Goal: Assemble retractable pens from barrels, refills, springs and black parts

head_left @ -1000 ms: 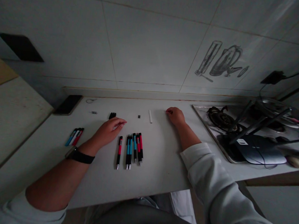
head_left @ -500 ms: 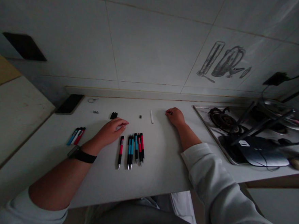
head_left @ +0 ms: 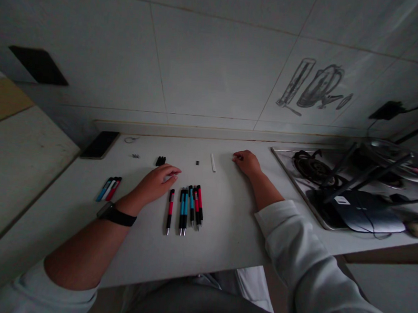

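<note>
My left hand [head_left: 159, 182] rests on the white counter [head_left: 220, 252], fingers loosely apart and nothing in them. Just beyond its fingers lie several small black pen parts [head_left: 160, 161]. To its right are a single red-and-black pen [head_left: 170, 212] and a group of red and blue pens [head_left: 191, 205], tips toward me. My right hand [head_left: 247, 162] lies farther back with its fingers pressed together; whatever they hold is too small and dark to name. Left of it are a thin white tube [head_left: 213, 163] and a tiny dark piece [head_left: 197, 163].
Blue, white and red pen barrels [head_left: 109, 189] lie left of my watch. Small metal springs [head_left: 135, 156], a ring [head_left: 129, 140] and a phone [head_left: 100, 145] are at the back left. On the right, a router [head_left: 366, 213] with antennas sits over the gas stove [head_left: 290, 174].
The whole view has shifted slightly. Both hands stay at about the same places on the counter, and the pens and small parts have not moved.
</note>
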`<state>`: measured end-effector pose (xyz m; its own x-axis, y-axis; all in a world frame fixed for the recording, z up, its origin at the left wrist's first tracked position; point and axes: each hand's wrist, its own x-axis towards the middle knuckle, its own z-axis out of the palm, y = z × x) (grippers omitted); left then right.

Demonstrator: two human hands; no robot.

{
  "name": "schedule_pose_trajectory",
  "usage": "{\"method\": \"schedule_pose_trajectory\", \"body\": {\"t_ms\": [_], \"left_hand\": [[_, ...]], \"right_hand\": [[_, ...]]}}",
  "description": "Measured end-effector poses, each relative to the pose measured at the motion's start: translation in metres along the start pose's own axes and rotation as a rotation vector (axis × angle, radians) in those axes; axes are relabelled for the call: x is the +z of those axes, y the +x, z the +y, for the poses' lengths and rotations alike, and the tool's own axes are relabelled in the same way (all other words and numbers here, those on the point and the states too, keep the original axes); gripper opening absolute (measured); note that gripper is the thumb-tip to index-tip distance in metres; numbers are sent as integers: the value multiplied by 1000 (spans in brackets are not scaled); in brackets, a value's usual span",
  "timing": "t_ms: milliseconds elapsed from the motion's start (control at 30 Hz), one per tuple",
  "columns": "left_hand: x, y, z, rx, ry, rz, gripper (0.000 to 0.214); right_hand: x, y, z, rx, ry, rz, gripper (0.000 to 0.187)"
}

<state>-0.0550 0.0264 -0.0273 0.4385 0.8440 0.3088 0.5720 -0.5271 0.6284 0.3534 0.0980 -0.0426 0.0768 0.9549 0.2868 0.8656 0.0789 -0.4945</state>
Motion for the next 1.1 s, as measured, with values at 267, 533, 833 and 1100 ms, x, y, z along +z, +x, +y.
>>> {"method": "schedule_pose_trajectory", "body": {"t_ms": [267, 533, 833, 1100], "left_hand": [[-2, 1, 5, 15, -5, 79, 26], [-2, 1, 14, 40, 4, 94, 21], [2, 1, 11, 49, -6, 42, 20], [4, 1, 10, 87, 8, 48, 20]], "right_hand": [[-28, -27, -59, -149, 304, 183, 19], [-3, -81, -141, -456, 115, -488, 24], [-1, -83, -143, -495, -52, -609, 21], [-8, -93, -157, -453, -192, -600, 22]]}}
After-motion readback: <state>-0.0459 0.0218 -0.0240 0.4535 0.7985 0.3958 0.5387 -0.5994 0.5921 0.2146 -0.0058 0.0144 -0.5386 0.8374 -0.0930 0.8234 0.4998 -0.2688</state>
